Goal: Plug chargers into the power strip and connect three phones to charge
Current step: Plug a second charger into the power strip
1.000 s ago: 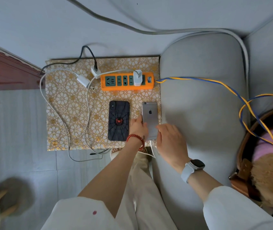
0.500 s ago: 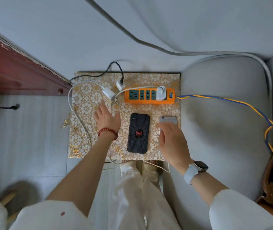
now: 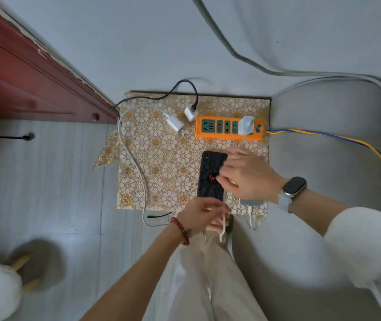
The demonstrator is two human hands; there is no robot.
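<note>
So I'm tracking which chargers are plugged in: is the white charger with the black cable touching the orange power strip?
Cannot tell. The head view shows the white charger right against the power strip at its left end corner, with no gap or contact plainly visible.

Soft daylight, motion-blurred, wide-angle warped edges

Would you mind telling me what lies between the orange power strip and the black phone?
In the head view, only bare patterned mat separates the power strip from the black phone.
</note>
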